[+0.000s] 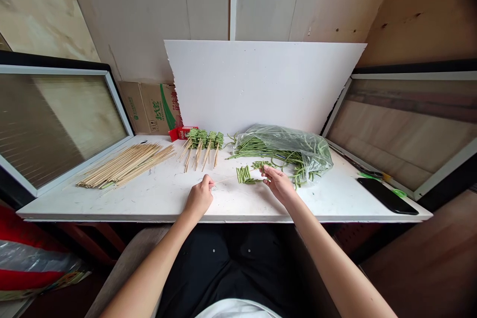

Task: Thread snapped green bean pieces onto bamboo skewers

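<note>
My left hand (pixel 199 198) pinches the near end of a thin bamboo skewer (pixel 226 179), which slants right across the white table. At its far end, my right hand (pixel 278 183) is closed on a cut piece of long green bean, partly hidden by the fingers. Short bean pieces (pixel 244 175) lie in a small group beneath and left of my right hand. Farther back stand stacked bundles of finished bean skewers (pixel 204 139), their bare sticks pointing toward me. Behind my right hand, whole long beans (pixel 257 148) spill from a clear plastic bag (pixel 313 146).
A wide pile of loose bamboo skewers (pixel 122 165) lies at the left. A black phone (pixel 387 196) rests near the right edge. At the back are a cardboard box (pixel 145 109), a small red box (pixel 182 132) and a white board (pixel 261 84). Framed panels flank both sides.
</note>
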The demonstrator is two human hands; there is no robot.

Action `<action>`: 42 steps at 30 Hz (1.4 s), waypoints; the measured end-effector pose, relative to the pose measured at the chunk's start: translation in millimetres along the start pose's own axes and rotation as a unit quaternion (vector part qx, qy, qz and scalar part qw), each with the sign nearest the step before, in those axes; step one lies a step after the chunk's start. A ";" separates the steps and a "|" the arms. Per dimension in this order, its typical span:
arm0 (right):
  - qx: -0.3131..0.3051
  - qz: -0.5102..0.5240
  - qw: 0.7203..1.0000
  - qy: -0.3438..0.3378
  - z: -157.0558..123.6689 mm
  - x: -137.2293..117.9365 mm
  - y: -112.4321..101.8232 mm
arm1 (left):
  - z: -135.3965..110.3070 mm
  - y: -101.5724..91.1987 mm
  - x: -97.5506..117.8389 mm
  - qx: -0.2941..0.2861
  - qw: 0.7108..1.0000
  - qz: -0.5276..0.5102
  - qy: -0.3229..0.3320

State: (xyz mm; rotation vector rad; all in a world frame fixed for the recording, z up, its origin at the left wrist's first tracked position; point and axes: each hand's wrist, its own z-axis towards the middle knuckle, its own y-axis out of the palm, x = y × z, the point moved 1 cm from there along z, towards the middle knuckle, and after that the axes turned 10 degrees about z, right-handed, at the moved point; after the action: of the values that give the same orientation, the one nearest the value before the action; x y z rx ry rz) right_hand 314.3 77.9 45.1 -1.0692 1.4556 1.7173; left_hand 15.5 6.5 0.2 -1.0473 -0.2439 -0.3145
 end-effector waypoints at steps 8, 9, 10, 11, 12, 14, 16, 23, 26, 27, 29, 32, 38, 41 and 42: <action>0.022 -0.008 1.000 0.010 1.9 3.5 -3.6 | -0.1 -0.6 1.6 -0.008 1.000 0.003 -0.003; 0.026 -0.014 1.000 0.007 1.7 4.0 -3.0 | -0.1 -0.6 1.7 -0.010 1.000 0.004 -0.002; 0.030 -0.018 0.999 0.003 1.5 4.6 -2.2 | -0.2 -0.6 1.8 -0.010 1.000 0.005 -0.002; 0.033 -0.020 0.999 -0.002 1.3 5.5 -1.3 | -0.2 -0.5 1.7 -0.011 1.000 0.007 -0.001; 0.036 -0.019 0.999 -0.006 1.0 6.5 -0.2 | -0.2 -0.4 1.6 -0.011 1.000 0.008 -0.001; 0.042 -0.012 0.999 -0.012 0.7 9.0 2.0 | -0.2 -0.6 1.7 -0.011 1.000 0.012 -0.002; 0.047 -0.009 0.999 -0.018 0.6 11.4 3.7 | -0.1 -1.4 2.2 -0.013 1.000 0.017 -0.005; 0.055 -0.016 0.997 -0.042 -0.1 14.5 7.4 | 0.2 -2.9 3.2 -0.017 0.999 0.029 -0.003; 0.057 -0.018 0.997 -0.045 -1.4 14.9 9.7 | 0.3 -2.4 1.6 -0.013 1.000 0.024 -0.003; 0.058 -0.018 0.997 -0.045 -1.8 15.1 10.3 | 0.3 -2.3 1.1 -0.012 1.000 0.022 -0.004; 0.061 -0.017 0.997 -0.048 -2.2 15.9 11.3 | 0.4 -2.5 0.5 -0.012 1.000 0.019 -0.005; 0.070 -0.023 0.996 -0.057 -2.1 17.4 12.0 | 0.3 -3.2 0.6 -0.014 1.000 0.019 -0.002; 0.075 -0.037 0.994 -0.072 1.4 21.9 9.5 | -0.1 -3.8 1.1 -0.016 1.000 0.024 -0.005; 0.076 -0.052 0.993 -0.077 4.5 24.3 6.0 | 0.1 -4.1 1.4 -0.017 1.000 0.023 -0.003; 0.077 -0.057 0.992 -0.079 5.1 25.0 5.2 | 0.2 -4.3 1.6 -0.017 1.000 0.025 -0.005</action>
State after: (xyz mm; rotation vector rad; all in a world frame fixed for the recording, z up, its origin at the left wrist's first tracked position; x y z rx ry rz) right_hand 297.3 81.2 25.8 -0.8968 1.3759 1.5460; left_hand 15.4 4.5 4.3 -1.0869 -0.2216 -0.2700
